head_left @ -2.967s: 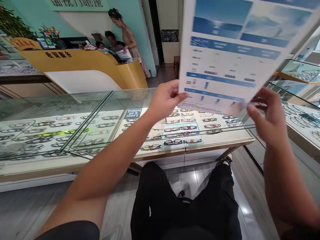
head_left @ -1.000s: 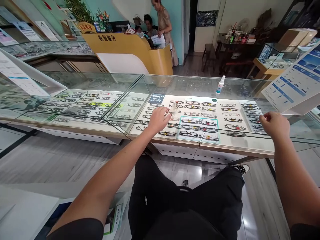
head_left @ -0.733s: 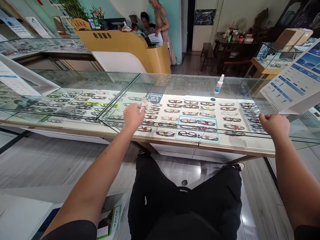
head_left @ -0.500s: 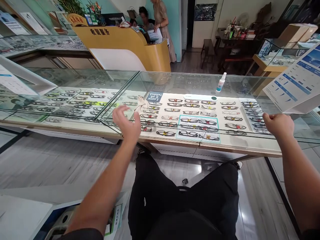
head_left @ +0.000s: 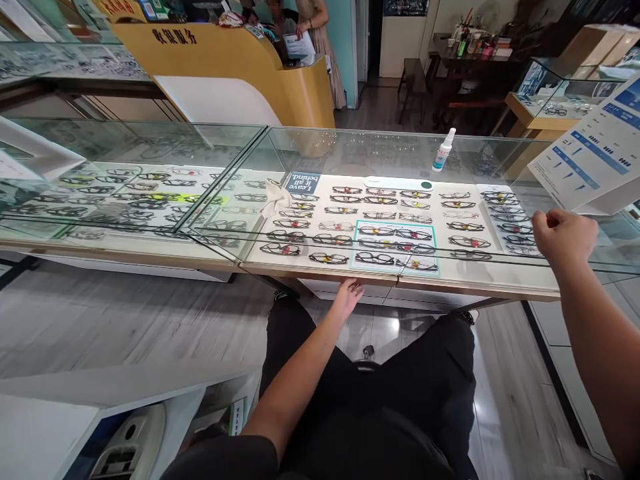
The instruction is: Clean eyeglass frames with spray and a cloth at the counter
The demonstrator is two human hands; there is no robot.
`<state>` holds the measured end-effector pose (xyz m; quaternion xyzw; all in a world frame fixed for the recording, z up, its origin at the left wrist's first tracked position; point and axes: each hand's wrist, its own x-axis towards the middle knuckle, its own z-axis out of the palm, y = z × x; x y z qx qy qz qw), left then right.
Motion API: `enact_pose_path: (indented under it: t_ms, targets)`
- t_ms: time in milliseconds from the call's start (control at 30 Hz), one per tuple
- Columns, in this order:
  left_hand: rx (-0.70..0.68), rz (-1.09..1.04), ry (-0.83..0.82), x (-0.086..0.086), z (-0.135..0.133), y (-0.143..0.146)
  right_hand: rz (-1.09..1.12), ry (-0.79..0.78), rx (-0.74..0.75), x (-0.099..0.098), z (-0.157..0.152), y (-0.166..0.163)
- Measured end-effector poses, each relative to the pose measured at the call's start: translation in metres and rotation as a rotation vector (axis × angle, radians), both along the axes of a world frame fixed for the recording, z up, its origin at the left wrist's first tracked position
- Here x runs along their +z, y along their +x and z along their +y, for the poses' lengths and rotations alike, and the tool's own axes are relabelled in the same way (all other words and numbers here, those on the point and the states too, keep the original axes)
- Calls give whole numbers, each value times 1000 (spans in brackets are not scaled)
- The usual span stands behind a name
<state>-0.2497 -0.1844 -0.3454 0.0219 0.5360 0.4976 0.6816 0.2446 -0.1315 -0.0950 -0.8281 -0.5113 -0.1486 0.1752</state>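
Glass surface point(head_left: 470, 270) runs across in front of me, with rows of eyeglass frames point(head_left: 345, 223) laid out under it. My left hand point(head_left: 350, 293) is down low with its fingers spread and nothing in it, the fingertips at the wooden front rail point(head_left: 300, 272) of the case; whether they press on it or only brush it I cannot tell. My right hand point(head_left: 565, 237) rests on the glass at the right end, curled into a loose fist that grips nothing I can see. It sits just beside the printed chart point(head_left: 590, 157), which stands propped on the glass and is not touched.

A crumpled pale cloth point(head_left: 274, 195) lies on the glass well to the left, apart from both hands. A small spray bottle point(head_left: 444, 151) stands upright at the far edge. By my reckoning the chart is set in place. Cloth and bottle are both out on the surface, neither put away nor in hand. I see no smears on the glass, though reflections hide much.
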Motion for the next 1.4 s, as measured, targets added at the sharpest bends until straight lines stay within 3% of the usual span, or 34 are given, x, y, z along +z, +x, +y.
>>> enact_pose_path:
  t_ms: [233,667,967,1267,1333,1400]
  targets:
    - [69,-109,-47,2,7,14,20,-29,-41,1,4,-2]
    - [62,-13,-53,3,-2,14,-40,25,-74,3,-3,-4]
    - [-61,-5,-25,5,-72,-10,-41,69,-80,-5,0,5]
    - [-239,133,-134,21,-147,-33,-64,94,-92,-6,-1,4]
    - [-278,224,-165,31,-164,-39,-63,87,-97,-5,-2,1]
    - [-330,321,-163,57,-180,-47,-64,87,-99,-5,-3,1]
